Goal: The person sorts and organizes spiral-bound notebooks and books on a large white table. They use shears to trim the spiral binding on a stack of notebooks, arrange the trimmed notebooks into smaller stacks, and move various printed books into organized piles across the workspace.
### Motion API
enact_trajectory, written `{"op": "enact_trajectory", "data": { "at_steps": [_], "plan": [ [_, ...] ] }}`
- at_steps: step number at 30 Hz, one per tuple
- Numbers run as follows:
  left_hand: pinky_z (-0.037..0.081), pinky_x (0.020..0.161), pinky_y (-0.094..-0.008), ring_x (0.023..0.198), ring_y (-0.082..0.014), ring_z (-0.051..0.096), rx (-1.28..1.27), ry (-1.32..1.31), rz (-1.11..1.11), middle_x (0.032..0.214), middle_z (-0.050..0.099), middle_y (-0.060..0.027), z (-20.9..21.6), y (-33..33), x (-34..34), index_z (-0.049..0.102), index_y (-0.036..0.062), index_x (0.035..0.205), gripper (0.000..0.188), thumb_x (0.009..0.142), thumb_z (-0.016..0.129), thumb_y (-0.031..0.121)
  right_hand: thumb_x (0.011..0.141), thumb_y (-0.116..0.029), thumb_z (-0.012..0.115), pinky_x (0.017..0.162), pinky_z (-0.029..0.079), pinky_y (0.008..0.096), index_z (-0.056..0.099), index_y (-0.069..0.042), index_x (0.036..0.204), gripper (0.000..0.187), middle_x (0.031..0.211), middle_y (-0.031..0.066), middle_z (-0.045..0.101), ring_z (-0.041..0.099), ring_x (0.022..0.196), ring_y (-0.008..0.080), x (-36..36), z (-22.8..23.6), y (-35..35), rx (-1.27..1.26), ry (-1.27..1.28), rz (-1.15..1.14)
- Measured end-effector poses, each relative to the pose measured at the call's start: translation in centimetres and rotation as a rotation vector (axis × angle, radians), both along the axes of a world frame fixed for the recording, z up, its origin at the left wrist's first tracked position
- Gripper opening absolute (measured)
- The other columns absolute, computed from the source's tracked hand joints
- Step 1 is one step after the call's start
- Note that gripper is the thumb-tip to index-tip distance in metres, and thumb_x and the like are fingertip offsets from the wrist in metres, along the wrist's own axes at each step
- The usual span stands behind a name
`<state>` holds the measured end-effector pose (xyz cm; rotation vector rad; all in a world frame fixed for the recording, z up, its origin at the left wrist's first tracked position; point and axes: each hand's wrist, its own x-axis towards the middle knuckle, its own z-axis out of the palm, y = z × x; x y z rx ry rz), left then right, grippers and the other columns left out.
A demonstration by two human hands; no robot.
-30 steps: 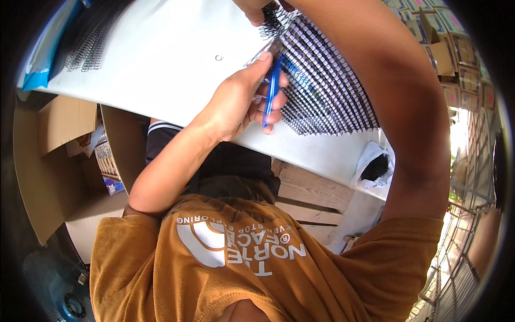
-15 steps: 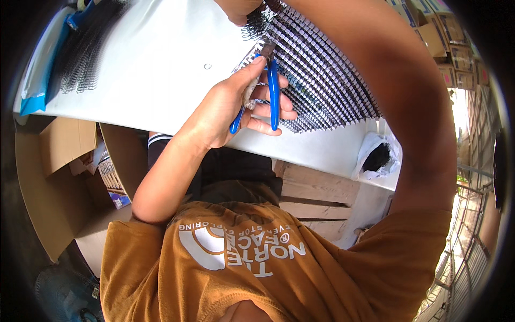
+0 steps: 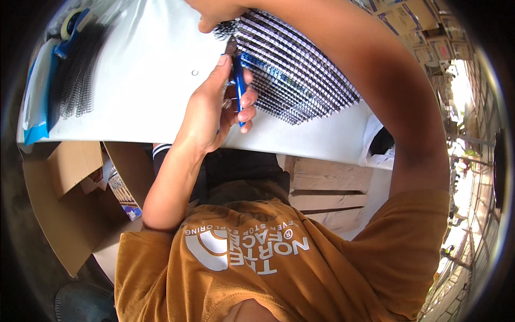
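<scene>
Wears brown tee w/ white print, prob. blk shorts.

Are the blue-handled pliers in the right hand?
No, the left hand grips the blue-handled pliers, while the right hand is beyond their tip.

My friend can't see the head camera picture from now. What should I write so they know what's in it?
A person's left hand holds a blue-handled tool, its tip beside rows of black wire loops on a white table. The right hand is just beyond, at the top edge.
</scene>
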<state>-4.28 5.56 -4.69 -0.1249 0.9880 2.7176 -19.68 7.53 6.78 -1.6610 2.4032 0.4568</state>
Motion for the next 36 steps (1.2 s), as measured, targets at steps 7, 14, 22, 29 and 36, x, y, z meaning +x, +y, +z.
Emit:
{"op": "enact_trajectory", "data": {
  "at_steps": [7,14,22,29,36],
  "plan": [
    [0.057,0.07,-0.0398,0.089,-0.0304,0.065,-0.081,0.012,0.003,0.088,0.064,-0.0172,0.9,0.1,-1.2,0.053,-0.0012,0.108,0.06,0.096,0.024,0.051,0.074,-0.035,0.067,0.077,0.05,0.0415,0.071,-0.006,0.088,0.033,0.094,0.0144,0.067,0.062,0.086,0.031,-0.7,-1.7,-2.5,0.209,0.127,0.017],
    [0.057,0.071,-0.0438,0.085,-0.0336,0.065,0.468,0.273,-0.231,0.084,0.061,-0.0179,-2.8,-2.0,-1.7,0.048,-0.0024,0.112,0.058,0.096,0.026,0.049,0.076,-0.035,0.066,0.076,0.05,0.0408,0.071,-0.006,0.091,0.033,0.094,0.0125,0.068,0.063,0.087,0.0296,-0.3,-1.2,-2.0,0.07,0.094,0.001],
    [0.057,0.072,-0.0451,0.089,-0.0349,0.064,0.132,0.113,-0.089,0.089,0.062,-0.0185,0.6,-1.1,-2.1,0.05,-0.0014,0.111,0.06,0.096,0.023,0.05,0.075,-0.036,0.064,0.076,0.05,0.0396,0.07,-0.003,0.088,0.036,0.091,0.0152,0.067,0.063,0.084,0.03,-1.1,-1.1,-2.0,0.097,0.071,-0.116],
    [0.058,0.071,-0.0475,0.09,-0.037,0.064,0.078,0.143,-0.047,0.09,0.061,-0.0217,0.8,-1.0,-1.2,0.049,-0.0023,0.11,0.058,0.097,0.021,0.047,0.073,-0.036,0.064,0.075,0.05,0.0392,0.07,-0.001,0.086,0.037,0.089,0.0167,0.067,0.063,0.082,0.0303,-2.5,-1.3,-2.4,0.017,0.049,-0.137],
    [0.057,0.073,-0.0475,0.095,-0.0398,0.062,-0.038,0.111,-0.042,0.095,0.061,-0.0255,1.9,-0.3,-1.0,0.048,-0.0067,0.113,0.061,0.097,0.019,0.045,0.072,-0.036,0.063,0.074,0.05,0.0389,0.07,0.0,0.084,0.038,0.087,0.0182,0.066,0.063,0.081,0.0306,-2.8,-1.2,-2.3,-0.053,0.04,-0.134]
  ]
}}
